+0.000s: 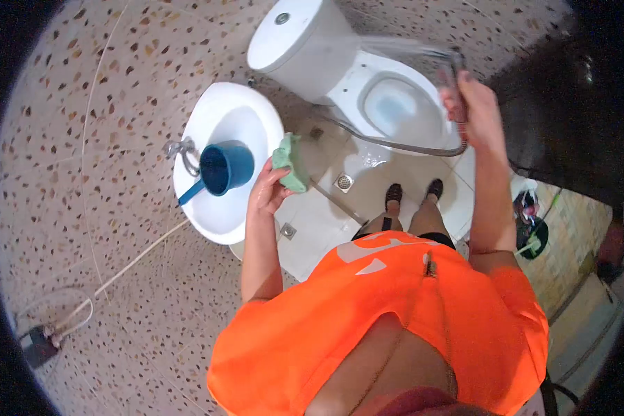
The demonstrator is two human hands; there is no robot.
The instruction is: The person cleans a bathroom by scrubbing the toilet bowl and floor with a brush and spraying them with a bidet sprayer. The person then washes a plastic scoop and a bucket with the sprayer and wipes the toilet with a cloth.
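My left hand (265, 188) grips a light green sponge (290, 166) above the floor, just to the right of the white washbasin (202, 114). My right hand (480, 111) is closed around a handheld bidet sprayer (456, 76), blurred by motion. Water streams leftward from the sprayer toward the back of the white toilet (351, 97). The toilet's seat is up and its bowl is exposed. From the sprayer, a grey hose (395, 144) loops in front of the bowl. Inside the basin, a blue dipper (237, 170) lies on its side beneath the tap.
A metal tap (180, 148) sits on the basin's edge. Two floor drains, one round (343, 182) and one square (288, 231), lie in the wet tiled floor. A dark bucket (534, 239) stands at the right. At the left, a cord (139, 256) runs along the speckled wall.
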